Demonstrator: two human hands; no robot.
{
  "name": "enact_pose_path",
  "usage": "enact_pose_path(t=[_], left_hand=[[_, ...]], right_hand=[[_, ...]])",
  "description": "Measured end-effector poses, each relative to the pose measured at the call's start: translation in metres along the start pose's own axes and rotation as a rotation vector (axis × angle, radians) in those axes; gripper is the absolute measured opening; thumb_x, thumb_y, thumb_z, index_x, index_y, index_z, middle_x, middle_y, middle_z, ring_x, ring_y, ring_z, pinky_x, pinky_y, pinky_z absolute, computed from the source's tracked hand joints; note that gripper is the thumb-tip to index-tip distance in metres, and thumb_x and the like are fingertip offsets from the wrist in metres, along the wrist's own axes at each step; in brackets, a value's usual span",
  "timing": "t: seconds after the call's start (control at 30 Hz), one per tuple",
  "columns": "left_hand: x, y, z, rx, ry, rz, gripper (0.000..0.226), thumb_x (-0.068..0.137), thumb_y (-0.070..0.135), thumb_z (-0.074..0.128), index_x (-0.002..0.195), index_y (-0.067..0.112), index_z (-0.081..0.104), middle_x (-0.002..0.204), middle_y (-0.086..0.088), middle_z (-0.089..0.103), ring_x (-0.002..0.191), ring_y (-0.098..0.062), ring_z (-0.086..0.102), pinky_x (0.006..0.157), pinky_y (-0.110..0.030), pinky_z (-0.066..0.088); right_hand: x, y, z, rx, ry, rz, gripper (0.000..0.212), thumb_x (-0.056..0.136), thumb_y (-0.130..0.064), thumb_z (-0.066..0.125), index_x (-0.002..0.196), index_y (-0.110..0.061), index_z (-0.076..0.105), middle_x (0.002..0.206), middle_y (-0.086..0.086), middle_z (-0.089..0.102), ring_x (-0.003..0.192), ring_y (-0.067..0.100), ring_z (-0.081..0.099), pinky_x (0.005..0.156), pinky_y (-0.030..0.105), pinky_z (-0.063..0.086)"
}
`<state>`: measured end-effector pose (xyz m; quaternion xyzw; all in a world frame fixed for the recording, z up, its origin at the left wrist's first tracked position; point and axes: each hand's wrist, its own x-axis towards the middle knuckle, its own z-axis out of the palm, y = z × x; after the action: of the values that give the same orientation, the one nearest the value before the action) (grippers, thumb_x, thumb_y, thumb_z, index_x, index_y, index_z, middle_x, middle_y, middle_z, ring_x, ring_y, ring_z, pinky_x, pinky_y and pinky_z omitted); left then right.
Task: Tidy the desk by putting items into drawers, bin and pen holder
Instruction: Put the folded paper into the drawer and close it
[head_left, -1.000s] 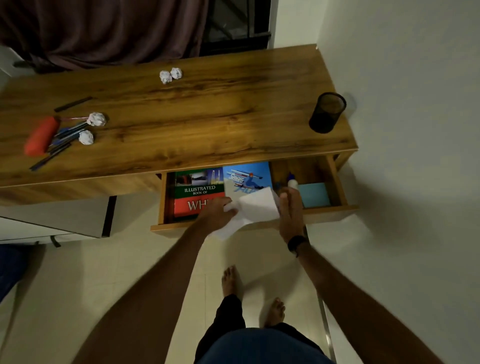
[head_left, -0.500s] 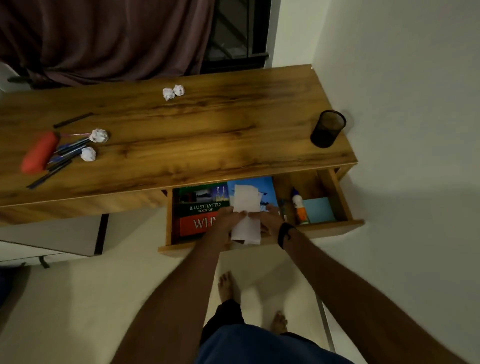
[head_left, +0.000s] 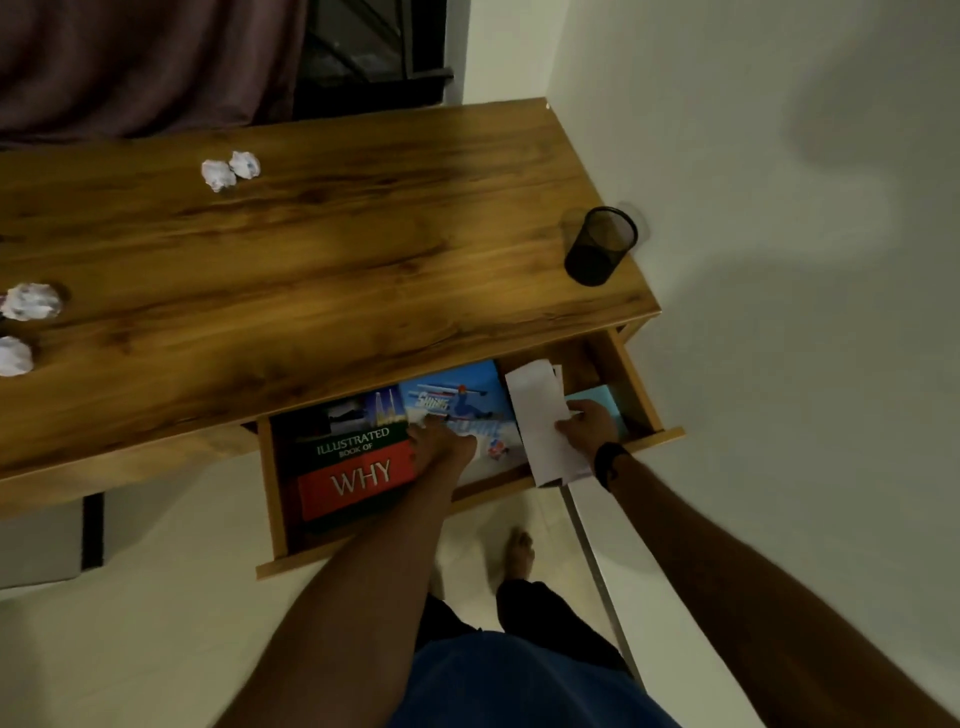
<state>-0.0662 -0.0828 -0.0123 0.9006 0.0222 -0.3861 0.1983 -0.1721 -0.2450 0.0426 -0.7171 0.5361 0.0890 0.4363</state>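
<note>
Open drawer (head_left: 272, 499) – two books (head_left: 358, 457); right hand (head_left: 587, 428) pinching folded paper (head_left: 540, 421); left hand (head_left: 441, 449) apparently flat, spread.

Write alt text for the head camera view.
A person's right hand holds folded white paper over an open desk drawer while the left hand rests on books inside. Crumpled paper balls and a black pen holder sit on the desk.

drawer (head_left: 270, 499): open, holds two books
right hand (head_left: 587, 428): grips folded paper (head_left: 540, 415)
left hand (head_left: 441, 447): rests on blue book (head_left: 462, 400)
pen holder (head_left: 600, 245): far right on desk (head_left: 311, 270)
</note>
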Motion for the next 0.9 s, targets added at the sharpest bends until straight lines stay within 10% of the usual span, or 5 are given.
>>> enact_pose_path(t=[0.37, 0.77, 0.9], left_hand=[[0.021, 0.076, 0.079, 0.058, 0.223, -0.119, 0.131, 0.059, 0.071, 0.069, 0.153, 0.012, -0.002, 0.159, -0.023, -0.006, 0.147, -0.043, -0.004, 0.103, -0.078, 0.009], [0.022, 0.079, 0.070, 0.106, 0.161, -0.101, 0.100, 0.083, 0.062, 0.055, 0.154, 0.017, 0.001, 0.160, -0.021, -0.007, 0.146, -0.045, -0.002, 0.105, -0.073, 0.017], [0.014, 0.070, 0.054, 0.064, 0.158, 0.060, 0.069, 0.093, 0.043, 0.048, 0.148, 0.009, 0.023, 0.149, -0.024, 0.032, 0.133, -0.044, 0.037, 0.101, -0.058, 0.040]], right_hand=[[0.050, 0.021, -0.023, 0.027, -0.017, -0.054, 0.039, 0.089, -0.019, 0.064, 0.126, -0.012, 0.055, 0.124, 0.011, 0.062, 0.112, 0.028, 0.059, 0.098, 0.044, 0.051], [0.075, 0.025, -0.009, 0.108, -0.145, -0.132, 0.033, 0.087, -0.015, 0.066, 0.120, -0.010, 0.060, 0.118, 0.012, 0.064, 0.110, 0.028, 0.060, 0.096, 0.044, 0.051], [0.082, 0.020, -0.006, 0.163, -0.114, -0.110, 0.026, 0.085, -0.012, 0.065, 0.112, -0.008, 0.064, 0.113, 0.013, 0.066, 0.107, 0.031, 0.061, 0.094, 0.045, 0.052]])
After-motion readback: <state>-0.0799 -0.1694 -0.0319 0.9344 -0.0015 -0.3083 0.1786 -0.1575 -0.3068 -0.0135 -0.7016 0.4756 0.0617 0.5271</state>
